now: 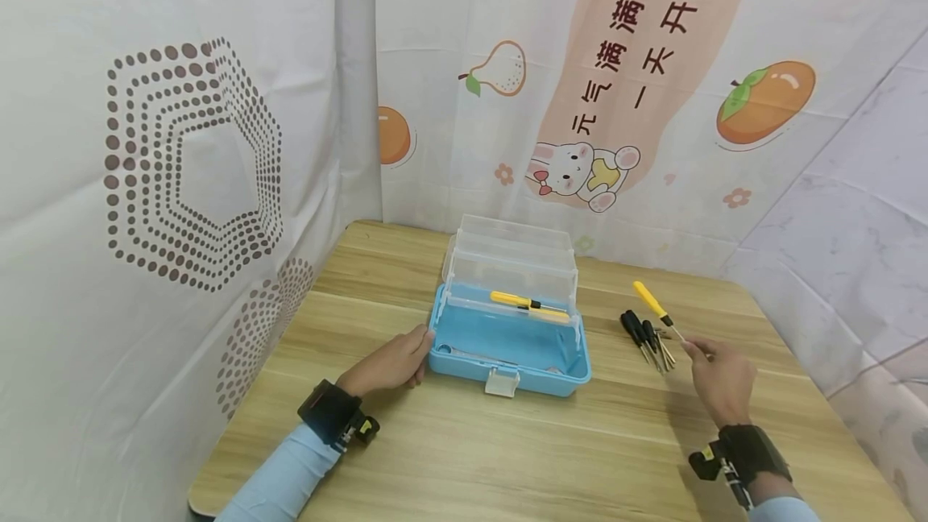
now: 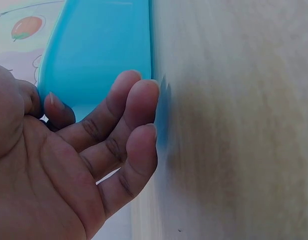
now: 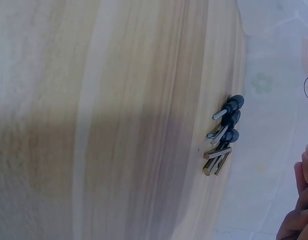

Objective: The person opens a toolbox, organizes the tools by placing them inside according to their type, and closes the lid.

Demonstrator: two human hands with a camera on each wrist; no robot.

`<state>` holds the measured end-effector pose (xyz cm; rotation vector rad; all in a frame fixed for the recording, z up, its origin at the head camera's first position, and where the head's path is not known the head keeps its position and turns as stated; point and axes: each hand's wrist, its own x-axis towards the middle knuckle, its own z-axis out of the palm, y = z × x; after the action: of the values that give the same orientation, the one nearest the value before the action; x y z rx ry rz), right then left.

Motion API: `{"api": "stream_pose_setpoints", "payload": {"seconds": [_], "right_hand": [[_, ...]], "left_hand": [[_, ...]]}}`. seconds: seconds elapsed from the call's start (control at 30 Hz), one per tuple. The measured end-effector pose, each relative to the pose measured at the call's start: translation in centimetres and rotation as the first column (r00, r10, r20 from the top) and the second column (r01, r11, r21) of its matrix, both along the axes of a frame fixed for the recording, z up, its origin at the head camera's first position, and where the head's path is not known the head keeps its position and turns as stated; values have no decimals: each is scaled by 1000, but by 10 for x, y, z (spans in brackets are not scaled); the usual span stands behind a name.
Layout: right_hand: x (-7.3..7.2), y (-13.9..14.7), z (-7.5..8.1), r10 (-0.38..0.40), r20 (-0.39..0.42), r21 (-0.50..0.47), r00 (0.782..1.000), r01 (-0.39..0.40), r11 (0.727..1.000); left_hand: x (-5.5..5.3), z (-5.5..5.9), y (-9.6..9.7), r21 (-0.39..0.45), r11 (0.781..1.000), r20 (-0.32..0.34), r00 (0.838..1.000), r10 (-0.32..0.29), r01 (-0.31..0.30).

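Note:
A light-blue toolbox (image 1: pixel 464 367) stands with its clear lid (image 1: pixel 515 240) raised. My left hand (image 1: pixel 391 361) grips its left rim; in the left wrist view, thumb and index finger meet at the edge while the other fingers (image 2: pixel 141 100) lie along the blue wall. My right hand (image 1: pixel 725 381) pinches a screwdriver by its thin shaft, its yellow handle (image 1: pixel 648 297) pointing up and away. In the right wrist view only part of that hand (image 3: pixel 301 205) shows. Yellow-handled tools (image 1: pixel 511 298) rest in the box's clear tray, and a wrench (image 1: pixel 471 356) lies on its floor.
Black-handled screwdrivers (image 1: pixel 632 329) lie on the wooden table (image 1: pixel 435 457), right of the box, beside several brass-coloured pieces (image 3: pixel 213 162). A white latch (image 1: pixel 502 382) hangs at the box's front. Printed curtains (image 1: pixel 449 143) enclose the table's back and sides.

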<state>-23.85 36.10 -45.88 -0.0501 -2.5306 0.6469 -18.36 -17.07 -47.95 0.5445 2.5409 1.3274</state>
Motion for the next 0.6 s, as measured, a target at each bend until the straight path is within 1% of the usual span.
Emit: {"api": "stream_pose_setpoints", "payload": {"seconds": [0.13,0.3,0.6], "right_hand": [[1,-2,2,2,4,-10,1000,-2,1000],[2,-5,4,22,-12,-15,1000,-22,1000],[0,-6,4,29,-22,-28,999,-30,999]], "left_hand": [[0,0,0,-3,1000,-1,1000,1,-1],[0,-1,0,-4,1000,-2,1000,0,0],[1,2,0,2,1000,11,1000,4,-4]]}}
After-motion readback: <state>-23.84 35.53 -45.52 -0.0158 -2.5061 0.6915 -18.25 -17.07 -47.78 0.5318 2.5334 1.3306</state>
